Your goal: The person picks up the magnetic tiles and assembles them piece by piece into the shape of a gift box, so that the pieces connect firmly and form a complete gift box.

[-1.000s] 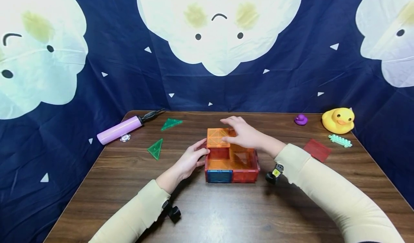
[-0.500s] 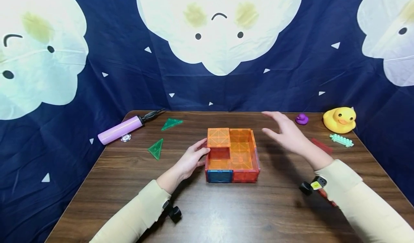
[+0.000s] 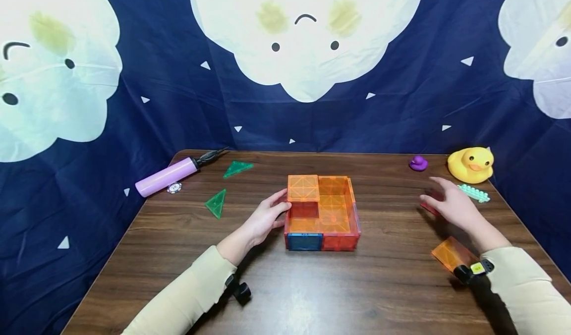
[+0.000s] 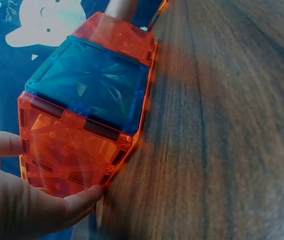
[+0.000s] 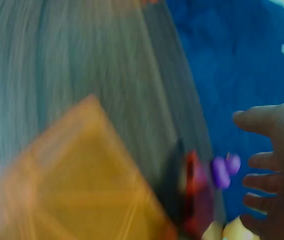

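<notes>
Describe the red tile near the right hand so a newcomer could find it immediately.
Start at the yellow duck in the table's far right corner. Just in front of it lies a mint brick; the red tile lies flat left of that, partly hidden under the right hand. It is the only loose red piece; the loose tile nearer the person is orange.

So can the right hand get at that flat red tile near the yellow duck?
Probably yes. The right hand hovers open right over the red tile, partly covering it, with nothing between them. The green brick and yellow duck sit just beyond.
</notes>
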Demonstrator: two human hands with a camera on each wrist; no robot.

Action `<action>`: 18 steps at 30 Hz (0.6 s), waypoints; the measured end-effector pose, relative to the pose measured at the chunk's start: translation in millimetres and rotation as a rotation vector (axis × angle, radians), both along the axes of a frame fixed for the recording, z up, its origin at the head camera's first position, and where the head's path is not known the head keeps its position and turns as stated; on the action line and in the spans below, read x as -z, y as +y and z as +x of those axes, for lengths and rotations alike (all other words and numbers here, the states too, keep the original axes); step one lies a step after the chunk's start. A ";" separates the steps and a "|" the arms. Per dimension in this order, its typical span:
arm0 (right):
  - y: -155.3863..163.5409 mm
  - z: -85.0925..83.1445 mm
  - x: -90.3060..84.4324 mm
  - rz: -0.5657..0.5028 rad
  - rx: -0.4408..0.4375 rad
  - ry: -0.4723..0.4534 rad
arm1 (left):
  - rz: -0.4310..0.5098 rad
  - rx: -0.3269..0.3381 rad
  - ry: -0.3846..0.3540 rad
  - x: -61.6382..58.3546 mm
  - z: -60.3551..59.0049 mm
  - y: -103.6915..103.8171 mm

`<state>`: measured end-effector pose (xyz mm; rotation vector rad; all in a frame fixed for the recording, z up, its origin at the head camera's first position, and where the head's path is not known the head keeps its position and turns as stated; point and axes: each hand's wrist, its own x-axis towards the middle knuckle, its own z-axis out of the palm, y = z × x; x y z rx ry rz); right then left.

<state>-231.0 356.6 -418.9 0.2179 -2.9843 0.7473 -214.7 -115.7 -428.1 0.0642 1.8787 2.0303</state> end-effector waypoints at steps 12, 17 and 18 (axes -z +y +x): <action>34.8 -3.6 29.8 0.105 0.015 -0.049 | 0.018 0.015 0.009 1.5 1.7 -0.1; 33.9 -7.2 27.9 0.108 0.024 -0.014 | 0.011 0.015 0.011 -1.3 1.2 -0.7; 33.0 -8.1 27.4 0.108 0.027 -0.011 | 0.010 0.018 0.013 -1.6 1.1 -1.0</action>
